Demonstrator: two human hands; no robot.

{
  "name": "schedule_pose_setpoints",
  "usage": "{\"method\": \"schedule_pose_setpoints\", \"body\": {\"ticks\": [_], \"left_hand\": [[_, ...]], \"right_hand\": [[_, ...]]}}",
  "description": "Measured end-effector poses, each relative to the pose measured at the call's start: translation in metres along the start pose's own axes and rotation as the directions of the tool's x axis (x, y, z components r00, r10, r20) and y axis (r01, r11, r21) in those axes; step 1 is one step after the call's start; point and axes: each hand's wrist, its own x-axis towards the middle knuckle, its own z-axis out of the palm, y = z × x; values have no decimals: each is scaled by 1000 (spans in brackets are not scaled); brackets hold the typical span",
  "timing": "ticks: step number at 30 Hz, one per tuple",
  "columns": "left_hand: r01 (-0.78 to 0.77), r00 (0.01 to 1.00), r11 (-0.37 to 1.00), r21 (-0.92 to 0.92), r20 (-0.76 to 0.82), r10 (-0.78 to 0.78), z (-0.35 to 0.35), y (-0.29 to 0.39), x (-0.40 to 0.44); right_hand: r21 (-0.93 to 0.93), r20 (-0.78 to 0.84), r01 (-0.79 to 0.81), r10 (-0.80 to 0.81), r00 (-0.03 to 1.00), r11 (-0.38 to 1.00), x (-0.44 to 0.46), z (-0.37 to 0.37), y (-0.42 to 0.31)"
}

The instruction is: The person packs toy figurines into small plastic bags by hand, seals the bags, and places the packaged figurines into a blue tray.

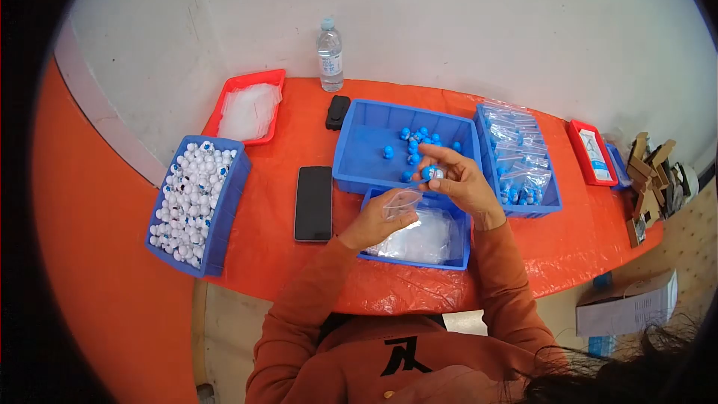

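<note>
Strands of dark hair [628,370] hang closest to the camera, between four and five o'clock from the ball in hand; they could mask part of the view if the head dips further.

That blue-and-white ball [431,173] sits at the fingertips of the right hand [462,179], above the near wall of the upper blue tray; whether a second ball is behind it, I cannot tell. Round and smooth, it could squirt out if the pinch is off-centre.

Toward half past seven, the left hand [380,221] pinches a clear bag [404,200]. How wide its mouth gapes cannot be made out; thin film clinging to itself could block a ball or fold over. At six o'clock, beneath both hands, flat clear bags [422,239] fill the lower blue tray [465,254]; a dropped ball could vanish among them, and slick bags could lift two at a time.

Loose balls [413,147] at eleven lie in the upper blue tray [363,150], liable to roll if it is jolted. Filled bags [523,179] crowd the right-hand blue tray [555,206] at three; piled above its rim, they might slide off. A phone [313,203] lies toward half past eight, where the left elbow's swing could nudge it.
</note>
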Motion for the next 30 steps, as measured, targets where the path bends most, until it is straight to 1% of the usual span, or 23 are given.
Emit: {"method": "schedule_pose_setpoints", "body": {"ticks": [2,3,7,8,12,13,17,18,22,23,27,30], "left_hand": [[1,1000,1000,20,0,-1,1,2,0],[2,1000,1000,20,0,-2,1,2,0],[5,1000,991,131,-4,-5,1,-1,-1],[5,1000,991,131,-4,-5,2,-1,-1],[-1,1000,990,138,-21,4,3,1,-2],[-2,1000,990,139,-21,5,3,1,-1],[-6,1000,983,185,-12,8,2,-2,-1],[-5,1000,983,184,-12,8,2,-2,-1],[-22,1000,982,187,9,21,1,-1,0],[-22,1000,982,186,8,21,2,-1,0],[-21,1000,980,198,-2,22,4,2,-1],[-30,999,977,212,-7,32,2,-5,1]], "right_hand": [[-92,8,10,-9,1000,996,-1,-1,-1],[-91,7,9,-9,1000,996,-2,0,-1],[-70,-60,52,-56,997,996,-3,6,1],[-70,-60,52,-56,997,996,-3,8,-1],[-278,-1,100,-105,995,955,-6,14,-8],[-279,-1,101,-106,994,955,-7,14,-7],[-258,-31,9,-18,999,966,-7,11,-4],[-258,-31,9,-17,999,966,-7,12,-4],[-76,-91,-19,12,996,997,-5,18,-4],[-76,-90,-20,13,996,997,-5,18,-4],[-184,-119,44,-67,991,982,-5,12,-1],[-144,-78,75,-87,993,987,-8,27,-1]]}}
